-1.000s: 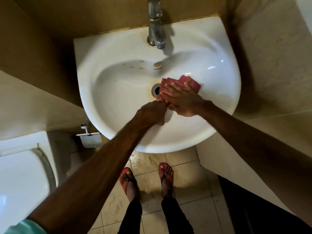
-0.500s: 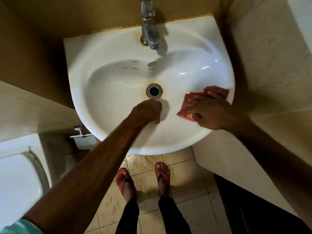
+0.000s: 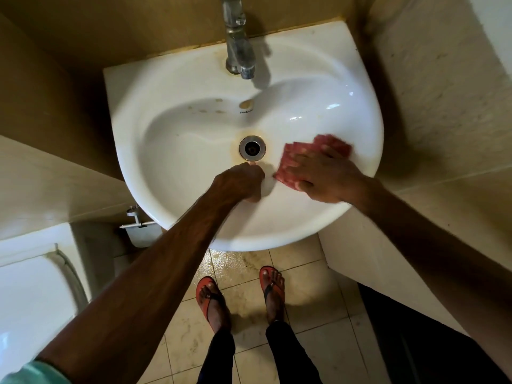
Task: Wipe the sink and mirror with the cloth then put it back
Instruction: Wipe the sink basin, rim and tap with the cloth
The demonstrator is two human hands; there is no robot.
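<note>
Our right hand (image 3: 324, 176) has swept the folded red cloth (image 3: 332, 141) from the white ceramic sink's (image 3: 180, 162) rim back to 3 o'clock of the steel drain (image 3: 252, 147), its grip flat and pressing. Our left hand (image 3: 241, 181) stays at 6 o'clock, grip curled and empty. We judge that the basin wiping goes on.

The tap (image 3: 238, 48) stands on the back edge of the sink (image 3: 130, 90), the drain (image 3: 252, 147) lies mid-basin, the cloth (image 3: 332, 142) lies right of the drain under the right hand (image 3: 329, 177), and the left hand (image 3: 240, 182) rests just before the drain, beside the cloth.
</note>
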